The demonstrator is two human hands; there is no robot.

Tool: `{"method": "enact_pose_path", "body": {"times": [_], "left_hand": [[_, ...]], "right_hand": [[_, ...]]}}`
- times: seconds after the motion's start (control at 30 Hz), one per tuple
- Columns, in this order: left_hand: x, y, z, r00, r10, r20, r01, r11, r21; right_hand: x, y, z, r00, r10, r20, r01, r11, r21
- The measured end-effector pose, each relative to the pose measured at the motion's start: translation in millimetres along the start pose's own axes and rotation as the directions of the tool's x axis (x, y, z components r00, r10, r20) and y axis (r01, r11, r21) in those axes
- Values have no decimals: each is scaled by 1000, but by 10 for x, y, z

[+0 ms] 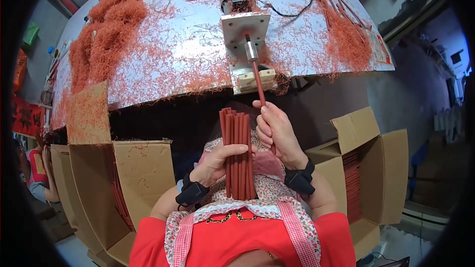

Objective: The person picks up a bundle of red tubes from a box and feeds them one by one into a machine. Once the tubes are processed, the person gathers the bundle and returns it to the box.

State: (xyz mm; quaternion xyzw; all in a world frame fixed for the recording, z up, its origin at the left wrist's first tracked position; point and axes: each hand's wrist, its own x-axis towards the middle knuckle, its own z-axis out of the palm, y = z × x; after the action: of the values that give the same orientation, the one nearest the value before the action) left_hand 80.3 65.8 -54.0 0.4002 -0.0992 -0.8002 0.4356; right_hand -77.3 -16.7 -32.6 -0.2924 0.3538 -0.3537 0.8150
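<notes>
My left hand (219,160) is wrapped round a bundle of reddish-brown sticks (238,173), held upright in front of my apron. Between the fingers and thumb of my right hand (278,131) is the lower end of a single stick (258,81) of the same colour. That stick's far end sits at the metal chuck (251,50) of a small motor (238,1), which is mounted on a metal plate (245,24) at the table's near edge. Just under the chuck, the stick passes over a pale slotted block (257,78).
Curly red shavings (121,20) heap on the white table's (183,39) left side. More shavings and loose sticks (341,7) lie at its right. Cardboard boxes stand at my left (143,168) and right (396,173), with sticks inside. Cables cross the table's back. A person's arm (49,194) shows far left.
</notes>
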Motion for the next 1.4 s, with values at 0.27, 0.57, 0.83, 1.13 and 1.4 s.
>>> {"method": "enact_pose_path", "body": {"times": [0.27,0.57,0.83,1.13,1.4], "left_hand": [[45,168,14,991,134,1,-134,991,15],[186,362,197,973,230,-30,-226,969,103],[454,526,396,882,471,3,-462,864,201],[76,236,131,983,186,-7,-185,978,96],[-70,27,96,999,42,-11,-42,999,15]], "right_hand": [[-207,39,84,998,56,-42,-53,997,60],[-41,31,-10,1000,10,-24,-9,1000,3],[-285,335,-55,884,-467,7,311,578,-754],[-96,34,-59,990,-116,-78,80,928,-365],[-258,88,5,989,-94,-112,49,934,-355]]}}
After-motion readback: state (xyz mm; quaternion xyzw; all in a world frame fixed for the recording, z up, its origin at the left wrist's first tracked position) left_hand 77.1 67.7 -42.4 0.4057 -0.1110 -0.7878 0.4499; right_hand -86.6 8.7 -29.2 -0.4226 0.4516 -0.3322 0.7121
